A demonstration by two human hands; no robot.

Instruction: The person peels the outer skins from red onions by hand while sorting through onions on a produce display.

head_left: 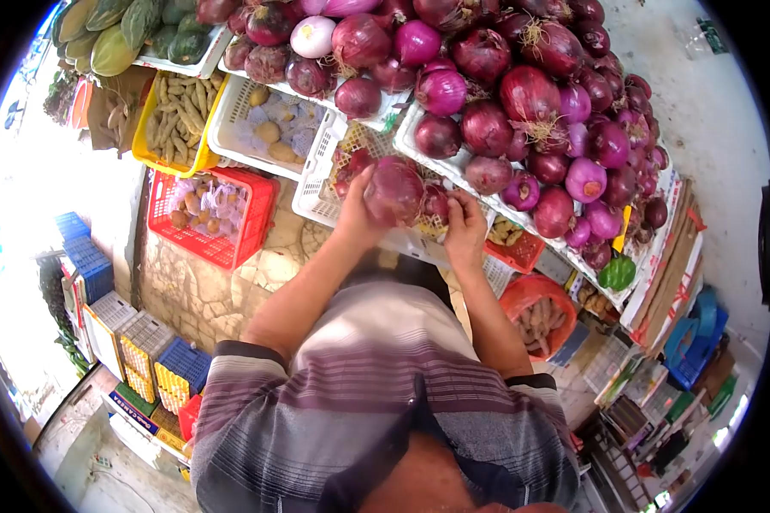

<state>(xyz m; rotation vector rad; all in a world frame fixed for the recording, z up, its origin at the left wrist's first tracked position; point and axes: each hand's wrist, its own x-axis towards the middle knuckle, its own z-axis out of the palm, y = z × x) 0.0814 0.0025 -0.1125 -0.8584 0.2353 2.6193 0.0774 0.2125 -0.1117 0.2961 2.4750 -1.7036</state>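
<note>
My left hand (pixel 357 215) is wrapped around a large red onion (pixel 393 190), held over a white plastic basket (pixel 305 201). Just to its right, my right hand (pixel 465 229) has thumb and fingers drawn together. Beside those fingertips is a smaller dark red piece (pixel 435 203); whether it is a small onion or peel, and whether the fingers grip it, I cannot make out. More reddish scraps (pixel 348 168) show in the basket behind the held onion. Beyond my hands rises a big pile of red onions (pixel 530 94) on a white-edged stand.
At left stand a yellow crate (pixel 138 147) of knobbly roots, a white crate (pixel 216 128) with wrapped produce and a red crate (pixel 257 231) below. Green melons (pixel 114 51) lie at top left. A red bucket (pixel 515 301) of long roots is right of my body.
</note>
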